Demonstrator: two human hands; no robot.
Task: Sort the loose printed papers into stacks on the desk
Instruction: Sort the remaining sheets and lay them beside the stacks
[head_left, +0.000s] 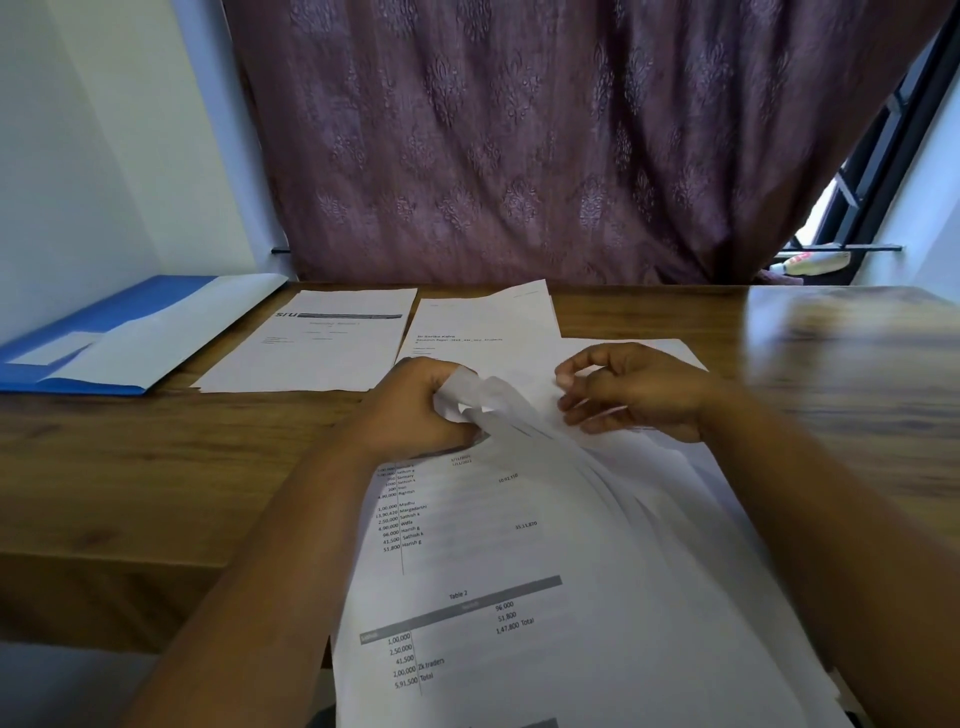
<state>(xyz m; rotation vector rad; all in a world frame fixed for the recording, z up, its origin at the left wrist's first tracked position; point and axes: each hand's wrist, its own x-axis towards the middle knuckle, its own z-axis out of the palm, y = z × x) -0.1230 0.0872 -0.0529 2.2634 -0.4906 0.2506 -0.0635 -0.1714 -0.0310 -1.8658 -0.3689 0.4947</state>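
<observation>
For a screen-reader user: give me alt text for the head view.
A person's left hand grips the curled top edges of a bundle of printed papers while the right hand fingers one sheet, at a wooden desk. Two paper stacks and a blue folder lie behind.

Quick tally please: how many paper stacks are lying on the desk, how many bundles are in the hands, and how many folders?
Paper stacks lying on the desk: 2, one headed sheet stack and one fanned stack
Paper bundle gripped by the left hand, right hand touching it: 1
Blue folder: 1
Total: 4
</observation>
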